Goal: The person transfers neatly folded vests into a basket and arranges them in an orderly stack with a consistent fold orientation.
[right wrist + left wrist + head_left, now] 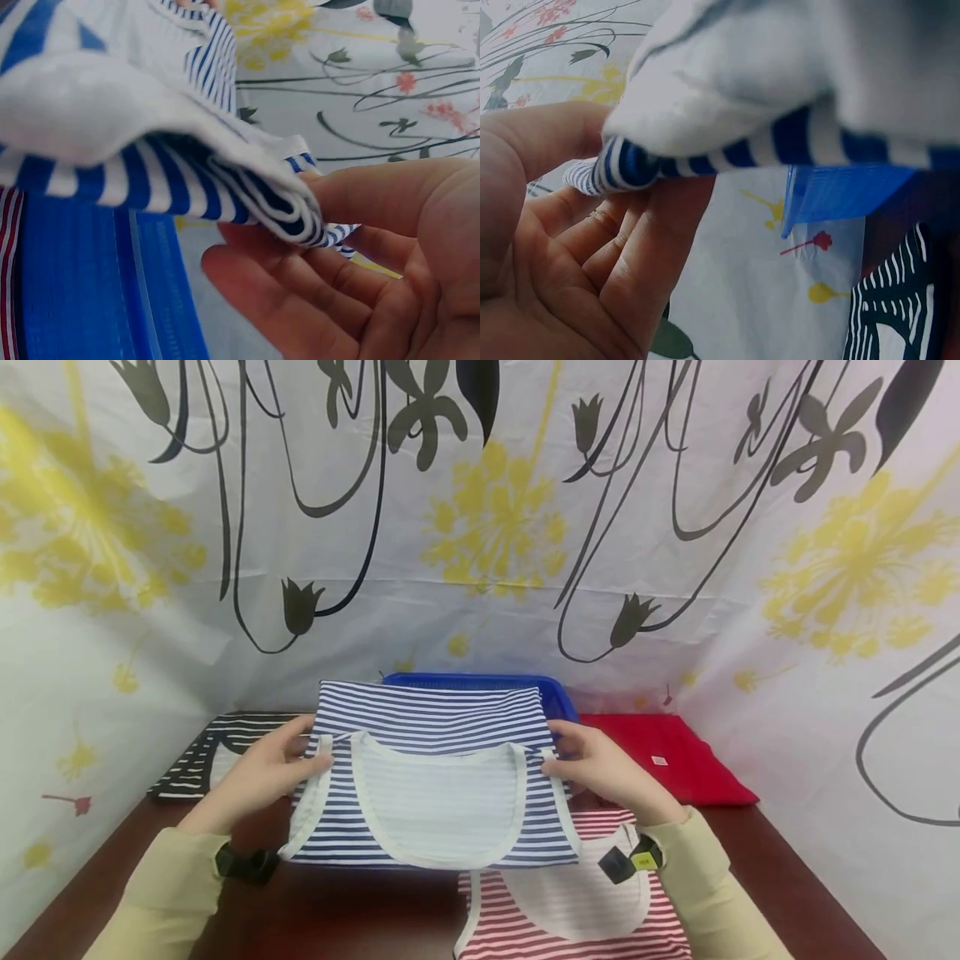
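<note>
Beige sleeves (176,877), blue-striped top (431,777) in the pinch of both hands (266,764) (596,764), long axis crosswise, neckline (450,862) nearward.

Whether home or workplace cannot be told, but this is a screened-off table nook: white sheeting (420,610) (printed with yellow blooms (497,527) and dark trailing stems (375,527)) rises behind and at both sides of a reddish-brown table (337,910) with a blue basket (558,697) and a red garment (667,781).

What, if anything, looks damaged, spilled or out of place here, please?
Nothing stands out: the left hand and right hand hold the striped blue top by its sides, with no visible tear or spill. The blue basket behind is partly hidden.
</note>
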A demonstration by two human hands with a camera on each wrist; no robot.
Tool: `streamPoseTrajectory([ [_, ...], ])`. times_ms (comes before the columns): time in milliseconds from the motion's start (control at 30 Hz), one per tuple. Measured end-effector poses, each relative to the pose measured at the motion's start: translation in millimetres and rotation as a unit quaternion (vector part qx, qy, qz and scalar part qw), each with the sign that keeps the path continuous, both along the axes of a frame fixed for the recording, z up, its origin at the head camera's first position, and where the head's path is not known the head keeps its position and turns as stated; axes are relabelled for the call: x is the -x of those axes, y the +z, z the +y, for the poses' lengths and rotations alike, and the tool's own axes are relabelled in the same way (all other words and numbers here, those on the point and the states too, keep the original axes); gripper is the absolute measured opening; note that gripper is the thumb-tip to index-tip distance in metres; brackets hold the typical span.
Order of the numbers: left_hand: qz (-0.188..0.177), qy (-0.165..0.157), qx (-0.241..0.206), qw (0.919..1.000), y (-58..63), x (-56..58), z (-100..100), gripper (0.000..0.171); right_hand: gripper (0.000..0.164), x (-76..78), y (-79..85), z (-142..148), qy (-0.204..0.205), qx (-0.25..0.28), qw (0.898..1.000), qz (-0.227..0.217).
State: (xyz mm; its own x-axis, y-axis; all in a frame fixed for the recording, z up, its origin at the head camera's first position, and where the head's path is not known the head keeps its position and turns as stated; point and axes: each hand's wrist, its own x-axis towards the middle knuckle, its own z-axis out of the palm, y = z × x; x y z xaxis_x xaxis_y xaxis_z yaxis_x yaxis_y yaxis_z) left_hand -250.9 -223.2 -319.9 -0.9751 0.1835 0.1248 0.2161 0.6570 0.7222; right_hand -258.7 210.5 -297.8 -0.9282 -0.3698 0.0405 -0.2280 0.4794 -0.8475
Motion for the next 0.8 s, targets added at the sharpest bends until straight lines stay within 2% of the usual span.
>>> streamPoseTrajectory([
  [100, -0.007, -0.013, -0.023, 0.9996, 8.3, 7.2, 4.7, 0.082, 0.070, 8.0, 4.1, 6.4, -0.004, -0.004, 1.000, 0.002],
  [300, -0.025, -0.063, -0.089, 0.9937, 27.9, 28.5, 13.4, 0.079, 0.073, 27.2, 19.7, 18.7, -0.002, 0.000, 1.000, -0.002],
  [433, -0.039, -0.061, -0.083, 0.9940, 39.1, 39.8, 15.4, 0.083, 0.074, 37.9, 31.5, 23.2, 0.003, -0.008, 1.000, -0.004],
  [633, -0.064, -0.064, -0.111, 0.9898, 47.1, 55.0, 20.9, 0.083, 0.077, 50.5, 43.8, 29.6, -0.006, -0.032, 0.999, -0.009],
  [800, -0.070, -0.075, -0.136, 0.9853, 54.6, 68.4, 24.4, 0.080, 0.080, 61.5, 52.2, 33.8, -0.013, -0.036, 0.999, -0.021],
])
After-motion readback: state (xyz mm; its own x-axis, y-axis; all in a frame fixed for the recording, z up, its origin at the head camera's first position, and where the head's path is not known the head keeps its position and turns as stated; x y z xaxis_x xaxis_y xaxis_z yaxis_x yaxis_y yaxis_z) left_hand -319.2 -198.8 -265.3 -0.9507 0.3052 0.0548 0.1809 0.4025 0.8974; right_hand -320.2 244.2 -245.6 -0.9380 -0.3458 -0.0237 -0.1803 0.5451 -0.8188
